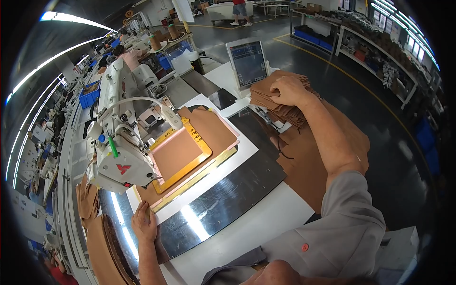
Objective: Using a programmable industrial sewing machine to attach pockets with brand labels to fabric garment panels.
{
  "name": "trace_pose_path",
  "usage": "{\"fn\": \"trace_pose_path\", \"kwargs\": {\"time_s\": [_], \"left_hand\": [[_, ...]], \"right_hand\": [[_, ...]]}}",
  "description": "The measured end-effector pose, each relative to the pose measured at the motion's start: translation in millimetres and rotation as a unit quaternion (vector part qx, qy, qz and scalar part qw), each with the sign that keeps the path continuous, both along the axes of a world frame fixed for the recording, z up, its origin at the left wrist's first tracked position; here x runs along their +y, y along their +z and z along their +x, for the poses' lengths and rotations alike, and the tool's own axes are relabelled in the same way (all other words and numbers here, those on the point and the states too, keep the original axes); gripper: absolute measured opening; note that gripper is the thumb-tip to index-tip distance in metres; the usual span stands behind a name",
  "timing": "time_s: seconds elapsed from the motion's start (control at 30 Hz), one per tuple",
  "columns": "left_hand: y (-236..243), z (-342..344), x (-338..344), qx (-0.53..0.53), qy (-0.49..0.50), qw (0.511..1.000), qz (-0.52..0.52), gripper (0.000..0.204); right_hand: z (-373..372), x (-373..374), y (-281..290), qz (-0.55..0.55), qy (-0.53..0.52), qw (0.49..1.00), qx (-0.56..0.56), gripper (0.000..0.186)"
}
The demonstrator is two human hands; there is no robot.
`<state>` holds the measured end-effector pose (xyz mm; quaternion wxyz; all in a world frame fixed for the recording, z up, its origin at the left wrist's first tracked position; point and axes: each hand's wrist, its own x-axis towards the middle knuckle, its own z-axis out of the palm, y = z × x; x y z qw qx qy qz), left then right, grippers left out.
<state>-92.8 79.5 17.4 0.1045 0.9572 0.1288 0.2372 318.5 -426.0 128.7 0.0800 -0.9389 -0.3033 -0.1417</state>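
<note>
- Here's the brown panel (176, 154) lying mid-scene inside the yellow frame (205, 149), the sewing machine (114, 164) looming over its left side
- Left hand (144, 225) sits at the white board's (245, 148) near left corner, fingers nearly straight and close together; whether they pinch the edge, can't tell
- Over to the far right, the right hand (289, 91) curls over the stack of brown pieces (285, 113), apparently pinching the top
- One panel looks set; stitching too small to judge, plenty of pieces left
- Just left of the stack, a lit screen (248, 62)
</note>
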Motion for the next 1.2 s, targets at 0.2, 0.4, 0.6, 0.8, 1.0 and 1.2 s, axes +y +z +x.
{"fn": "trace_pose_path", "kwargs": {"time_s": [0.2, 0.4, 0.6, 0.8, 1.0, 1.2], "left_hand": [[-0.1, -0.7, 0.8, -0.005, -0.004, 1.0, -0.001, 0.037], [0.2, -4.5, 2.5, -0.007, -0.003, 1.0, 0.017, 0.037], [6.8, 0.3, -4.1, -0.028, -0.046, 0.994, 0.09, 0.037], [16.9, 6.0, -69.4, -0.001, -0.209, 0.965, 0.159, 0.046], [15.5, 10.1, -148.1, 0.045, -0.318, 0.946, 0.04, 0.061], [38.4, -12.3, -135.9, -0.019, -0.299, 0.954, -0.029, 0.053]], "right_hand": [[18.2, -12.9, -8.8, 0.067, -0.012, 0.998, -0.014, 0.021], [-8.6, -0.1, 5.3, 0.181, -0.093, 0.97, -0.135, 0.022], [-107.5, 67.1, 19.4, 0.221, 0.184, 0.927, -0.241, 0.013], [-200.9, 145.9, -53.0, 0.178, 0.419, 0.89, 0.038, 0.021], [-195.8, 190.1, -90.0, 0.138, 0.385, 0.911, 0.051, 0.042], [-218.6, 208.4, -89.3, 0.111, 0.385, 0.91, 0.105, 0.047]]}}
